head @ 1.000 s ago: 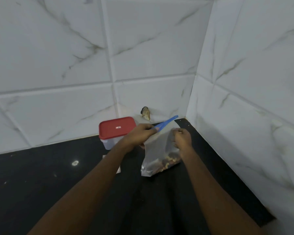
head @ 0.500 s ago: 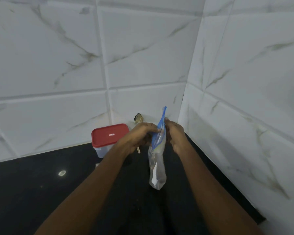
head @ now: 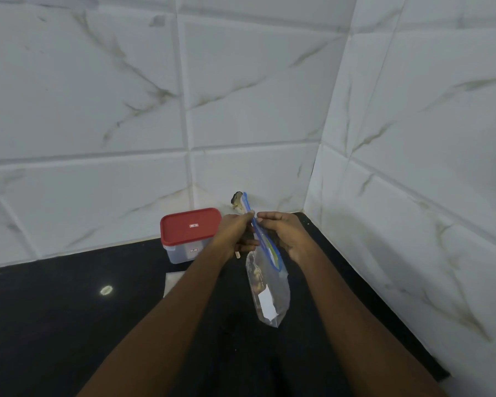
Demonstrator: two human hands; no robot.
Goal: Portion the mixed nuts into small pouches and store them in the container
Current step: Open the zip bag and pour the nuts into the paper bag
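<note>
The pouch (head: 269, 290) has turned from broadside to edge-on and now hangs lengthwise, its blue zip strip (head: 265, 245) pointing up (a second ago it slanted right). The right hand (head: 287, 236) has left the pouch's side for the strip, opposite the left hand (head: 235, 233).

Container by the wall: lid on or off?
On. The red lid sits flat across the top of the clear container, covering it edge to edge.

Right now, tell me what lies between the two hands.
Head view: the blue seal of the zip bag, pinched by left hand and right hand.
</note>
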